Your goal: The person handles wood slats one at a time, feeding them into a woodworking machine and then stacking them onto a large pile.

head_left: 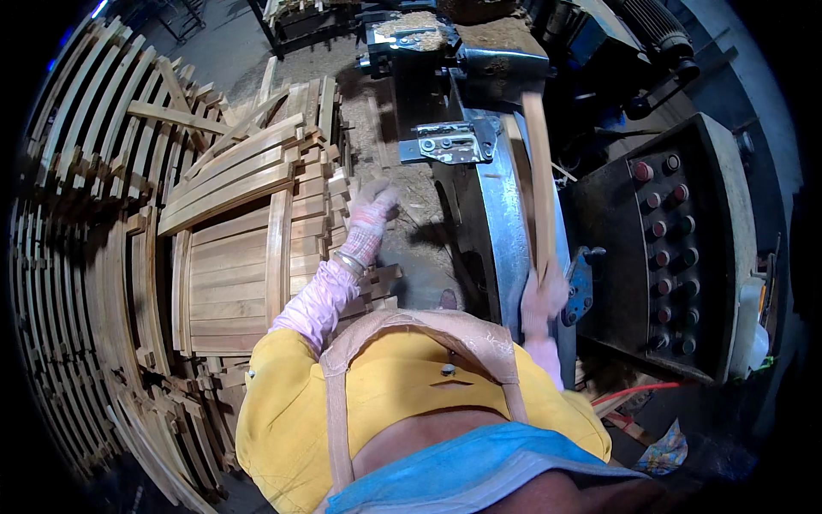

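In a pale glove, my right hand [545,295] grips the near end of a long wooden strip [537,163]. The strip points away from me over the metal bed [501,201] of a machine and is a little blurred. My left hand [375,206], also gloved, is in the air beside the stack of wooden slats [227,283]. Its fingers look curled in, with nothing visible in them. On top of that stack lie several loose slats [235,184] at a slant.
Tall piles of curved wooden strips [94,111] fill the left side. A metal clamp plate [449,144] sits on the machine's far part. To the right stands a control panel [668,248] with several round buttons. Wood shavings [411,184] lie on the floor between stack and machine.
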`<state>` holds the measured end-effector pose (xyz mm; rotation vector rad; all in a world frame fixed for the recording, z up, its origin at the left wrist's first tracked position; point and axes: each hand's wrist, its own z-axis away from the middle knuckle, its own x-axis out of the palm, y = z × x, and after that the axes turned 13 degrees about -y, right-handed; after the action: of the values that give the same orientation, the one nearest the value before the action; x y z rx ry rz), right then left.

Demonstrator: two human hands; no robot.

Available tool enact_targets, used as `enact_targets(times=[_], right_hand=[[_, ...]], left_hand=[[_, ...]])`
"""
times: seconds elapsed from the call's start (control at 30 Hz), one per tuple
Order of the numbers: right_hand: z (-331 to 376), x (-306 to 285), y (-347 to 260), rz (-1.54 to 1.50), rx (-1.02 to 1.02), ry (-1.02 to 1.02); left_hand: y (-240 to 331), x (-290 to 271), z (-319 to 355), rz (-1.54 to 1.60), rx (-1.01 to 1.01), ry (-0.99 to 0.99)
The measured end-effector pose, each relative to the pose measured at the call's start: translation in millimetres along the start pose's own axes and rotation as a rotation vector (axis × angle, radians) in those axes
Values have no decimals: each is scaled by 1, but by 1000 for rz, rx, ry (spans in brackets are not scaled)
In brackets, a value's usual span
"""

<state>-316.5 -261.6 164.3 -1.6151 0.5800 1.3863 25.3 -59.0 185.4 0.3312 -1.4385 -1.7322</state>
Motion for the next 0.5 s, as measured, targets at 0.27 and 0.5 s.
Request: enact_targets(times=[0.27, 0.5], right_hand=[[-172, 35, -66, 113, 8, 149], [10, 16, 11, 142, -104, 6]], left_hand=[[46, -38, -30, -28, 356, 169], [88, -236, -43, -505, 204, 1273]])
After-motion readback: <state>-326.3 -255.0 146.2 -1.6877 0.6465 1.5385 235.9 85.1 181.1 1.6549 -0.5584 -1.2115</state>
